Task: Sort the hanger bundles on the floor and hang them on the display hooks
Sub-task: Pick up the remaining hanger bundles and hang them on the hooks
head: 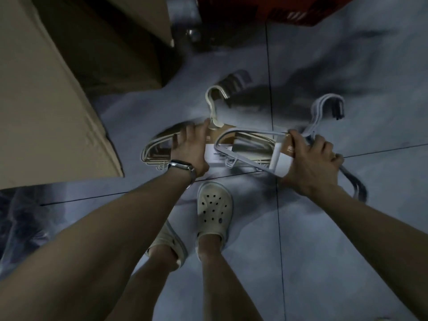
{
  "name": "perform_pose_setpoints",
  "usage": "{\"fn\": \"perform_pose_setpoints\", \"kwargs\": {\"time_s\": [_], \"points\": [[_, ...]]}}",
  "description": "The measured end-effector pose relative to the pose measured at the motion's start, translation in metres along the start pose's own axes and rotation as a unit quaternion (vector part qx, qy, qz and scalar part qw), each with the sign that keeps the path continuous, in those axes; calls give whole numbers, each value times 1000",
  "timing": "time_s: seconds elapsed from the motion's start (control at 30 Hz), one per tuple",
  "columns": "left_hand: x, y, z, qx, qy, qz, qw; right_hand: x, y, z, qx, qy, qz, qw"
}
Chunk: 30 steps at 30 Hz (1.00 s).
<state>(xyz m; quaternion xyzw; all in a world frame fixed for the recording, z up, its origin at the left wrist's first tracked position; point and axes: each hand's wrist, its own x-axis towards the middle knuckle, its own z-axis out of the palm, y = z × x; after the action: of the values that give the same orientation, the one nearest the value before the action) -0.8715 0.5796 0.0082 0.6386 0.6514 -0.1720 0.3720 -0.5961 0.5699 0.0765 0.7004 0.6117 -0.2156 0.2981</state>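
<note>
Big cardboard box [46, 107] at left, contents hidden. Cream hanger bundle [162, 147] lies on tiled floor [324, 228], left hand [190, 149] flat on it, fingers loose, grip unclear. Right hand [310, 158] closed around grey hanger bundle [243, 144] with paper band, lifted above floor.

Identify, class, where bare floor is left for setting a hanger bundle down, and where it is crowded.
Free: the tiles right of the clog, below the right hand, and the floor beyond the grey bundle toward the red box. Crowded: the middle, where the left hand meets the cream bundle beside the cardboard box.
</note>
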Motion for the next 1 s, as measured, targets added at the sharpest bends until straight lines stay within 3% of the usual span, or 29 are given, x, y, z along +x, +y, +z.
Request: {"fn": "perform_pose_setpoints", "kwargs": {"time_s": [0.17,0.37,0.67,1.0], "points": [[46,13,28,91,-26,49,994,1,22,36,40,12,49,998],[48,13,34,147,-11,54,988,-14,28,66,129,7,100,987],[-50,30,-32,40,-30,-49,998,-101,44,12,224,15,210,952],[-195,132,-160,-81,-20,-93,992,-232,64,-125,317,32,300,899]]}}
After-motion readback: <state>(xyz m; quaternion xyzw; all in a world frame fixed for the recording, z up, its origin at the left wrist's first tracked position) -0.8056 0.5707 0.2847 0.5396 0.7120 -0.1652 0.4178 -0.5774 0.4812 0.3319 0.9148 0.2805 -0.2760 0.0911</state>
